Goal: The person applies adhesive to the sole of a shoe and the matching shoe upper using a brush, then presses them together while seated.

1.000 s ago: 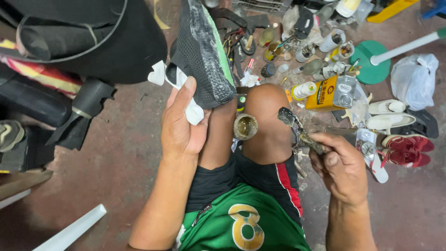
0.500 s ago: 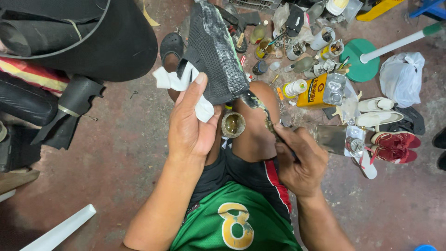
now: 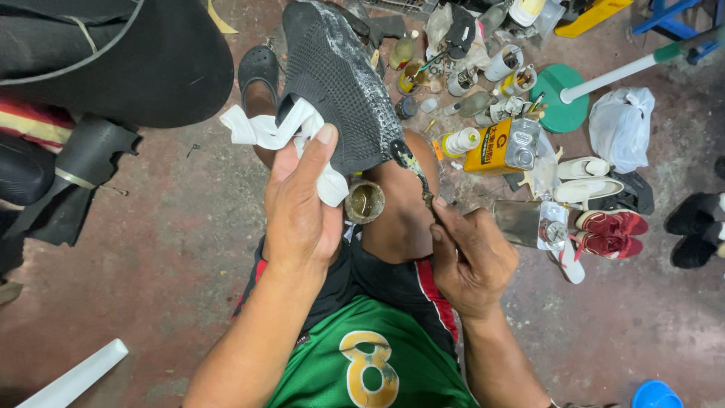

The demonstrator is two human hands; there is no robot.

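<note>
Your left hand (image 3: 302, 211) holds a black knit shoe (image 3: 340, 83) up with its sole side turned toward you, the thumb pressing a white cloth (image 3: 272, 128) against the shoe's opening and the other fingers wrapped behind it, out of sight. Your right hand (image 3: 472, 261) pinches the handle of a small glue brush (image 3: 414, 172) between thumb and fingertips, and the bristle end touches the lower edge of the sole. A small open glue tin (image 3: 365, 201) sits wedged between your knees, just below the shoe.

This looks like the gluing step, with adhesive going onto the sole's rim; the upper part of the sole already shows a pale sheen. The next move seems to call for a steady stroke along the edge, keeping the brush off the knit upper, and a dip back into the tin when the bristles run dry.

A yellow rectangular can (image 3: 498, 147), bottles and a pair of red shoes (image 3: 608, 234) lie on the floor (image 3: 174, 249) to your right.
</note>
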